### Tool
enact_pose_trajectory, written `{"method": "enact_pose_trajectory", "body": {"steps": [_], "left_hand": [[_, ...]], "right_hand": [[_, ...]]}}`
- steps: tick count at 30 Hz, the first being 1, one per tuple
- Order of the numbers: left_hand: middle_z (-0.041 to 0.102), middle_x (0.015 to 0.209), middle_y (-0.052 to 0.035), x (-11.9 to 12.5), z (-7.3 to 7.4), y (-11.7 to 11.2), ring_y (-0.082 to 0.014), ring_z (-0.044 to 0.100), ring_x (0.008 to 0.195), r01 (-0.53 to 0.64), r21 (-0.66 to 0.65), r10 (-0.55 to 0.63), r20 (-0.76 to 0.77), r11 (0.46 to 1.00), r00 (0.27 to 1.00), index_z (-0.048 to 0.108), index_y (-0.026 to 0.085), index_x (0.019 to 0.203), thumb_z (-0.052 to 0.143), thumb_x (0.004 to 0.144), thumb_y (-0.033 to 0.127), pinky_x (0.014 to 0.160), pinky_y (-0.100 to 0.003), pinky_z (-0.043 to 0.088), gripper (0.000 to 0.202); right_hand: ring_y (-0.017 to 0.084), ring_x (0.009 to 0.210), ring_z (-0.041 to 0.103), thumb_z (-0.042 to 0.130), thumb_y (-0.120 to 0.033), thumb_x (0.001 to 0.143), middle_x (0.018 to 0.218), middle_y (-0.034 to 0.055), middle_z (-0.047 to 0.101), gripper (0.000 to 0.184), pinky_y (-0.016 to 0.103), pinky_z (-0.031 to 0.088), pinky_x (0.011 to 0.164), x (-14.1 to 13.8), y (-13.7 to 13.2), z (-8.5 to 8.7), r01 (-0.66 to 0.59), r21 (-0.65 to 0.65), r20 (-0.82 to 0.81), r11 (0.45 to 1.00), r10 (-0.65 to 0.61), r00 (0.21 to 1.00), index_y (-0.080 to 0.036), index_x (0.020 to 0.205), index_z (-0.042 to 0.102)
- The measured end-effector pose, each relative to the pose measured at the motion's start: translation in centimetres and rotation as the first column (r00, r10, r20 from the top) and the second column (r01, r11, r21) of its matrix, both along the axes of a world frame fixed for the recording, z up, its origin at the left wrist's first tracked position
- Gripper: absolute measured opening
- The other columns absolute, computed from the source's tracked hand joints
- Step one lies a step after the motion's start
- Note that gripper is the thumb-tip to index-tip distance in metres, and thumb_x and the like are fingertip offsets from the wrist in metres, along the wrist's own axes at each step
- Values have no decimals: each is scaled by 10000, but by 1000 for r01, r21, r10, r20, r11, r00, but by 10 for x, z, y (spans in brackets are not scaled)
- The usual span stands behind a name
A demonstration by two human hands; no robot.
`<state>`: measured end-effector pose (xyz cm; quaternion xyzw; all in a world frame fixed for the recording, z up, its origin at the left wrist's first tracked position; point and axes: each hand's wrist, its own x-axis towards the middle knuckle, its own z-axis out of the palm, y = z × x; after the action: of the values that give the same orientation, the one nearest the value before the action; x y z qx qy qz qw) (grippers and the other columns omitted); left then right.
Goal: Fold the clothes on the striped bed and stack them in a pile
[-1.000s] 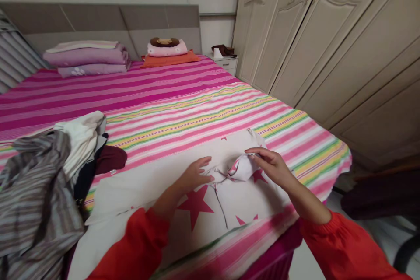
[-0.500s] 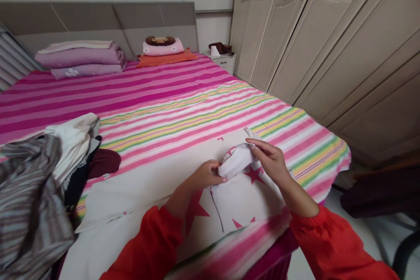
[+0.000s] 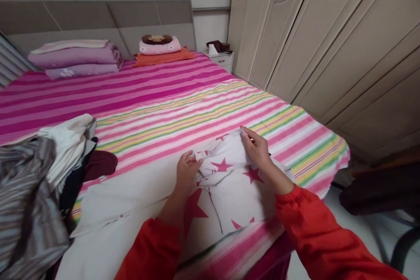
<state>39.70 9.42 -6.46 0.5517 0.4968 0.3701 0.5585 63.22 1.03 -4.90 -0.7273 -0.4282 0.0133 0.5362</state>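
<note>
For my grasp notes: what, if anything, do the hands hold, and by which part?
White starred cloth: the right hand pinches its raised fold's far edge; the left hand is at the fold's left end, grip unclear.

White fabric garment [image 3: 236,190] has pinkish-red stars all over, the striped cloth bedspread [image 3: 183,122] does pink, white, yellow and green, crumpled striped cloth [image 3: 29,210] is greyish-brown, and the long fabric sleeves [image 3: 321,232] are plain red.

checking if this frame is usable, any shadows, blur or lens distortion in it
Head view: a soft shadow on the star-print cloth below the right forearm; head view: the gray striped garment at lower left looks soft; head view: the wardrobe slants, likely from wide lens or camera tilt.
</note>
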Motion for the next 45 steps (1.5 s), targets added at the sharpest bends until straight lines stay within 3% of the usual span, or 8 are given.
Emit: {"method": "enact_pose_trajectory", "body": {"steps": [4,10,15,19,30,35,39,45], "left_hand": [[588,1233,-139,3,-14,-4,-250,592,1115,-131,417,224,-184,900,957,537,181,1241,575,833,329,994,-462,465,435],[512,1405,-149,28,-8,-38,-263,428,1342,339,712,-16,-418,615,908,495,175,1289,404,927,238,1104,-489,358,379],[615,998,-89,12,-14,-56,-232,606,925,53,562,179,-350,826,920,563,191,987,605,828,396,839,-417,513,263],[590,888,-38,-5,-19,-52,-199,578,784,39,391,162,-468,919,869,603,212,842,696,728,471,746,-364,500,298],[645,783,-40,-4,-12,-63,-227,597,802,277,319,40,-717,906,696,535,209,562,505,888,371,798,-416,438,365],[636,1127,-125,-8,-12,-50,-248,611,1040,123,568,258,-543,814,799,612,171,1002,504,824,220,893,-417,492,214],[575,1358,-142,17,-18,-52,-255,491,1294,406,669,101,-583,623,806,547,142,1277,359,859,111,1097,-479,370,459],[462,1482,-138,12,-42,-61,-353,335,1414,521,488,109,-795,700,597,510,161,1379,398,912,256,1139,-641,212,489]], "right_hand": [[288,1060,630,442,-385,950,1205,150,667,463,437,499,880,-18,2,-2,107,-251,319,962,-22,947,-188,1347,573],[286,1430,299,351,-358,996,1539,84,394,466,547,237,1126,-67,-4,-5,-29,-454,480,890,272,834,-242,1435,456],[303,1441,280,387,-379,980,1538,77,396,464,592,235,1117,-41,-6,-30,-95,-663,219,743,314,924,-244,1413,485],[307,1435,298,374,-396,977,1519,110,420,473,578,297,1092,-26,-8,-30,-106,-558,204,823,260,944,-230,1401,502],[244,1469,228,330,-427,991,1579,25,317,514,568,180,1160,-30,4,-27,-119,-744,210,657,399,893,-292,1486,366],[269,1467,227,311,-340,993,1573,79,324,503,585,163,1154,-50,3,-10,25,-742,244,670,235,941,-211,1470,405],[234,1482,181,305,-324,995,1596,38,273,505,565,175,1159,-82,6,-4,-138,-676,241,724,394,887,-270,1495,350],[255,1476,204,330,-453,989,1582,38,300,542,599,121,1168,-56,10,-33,-94,-715,293,693,419,859,-271,1499,341]]}}
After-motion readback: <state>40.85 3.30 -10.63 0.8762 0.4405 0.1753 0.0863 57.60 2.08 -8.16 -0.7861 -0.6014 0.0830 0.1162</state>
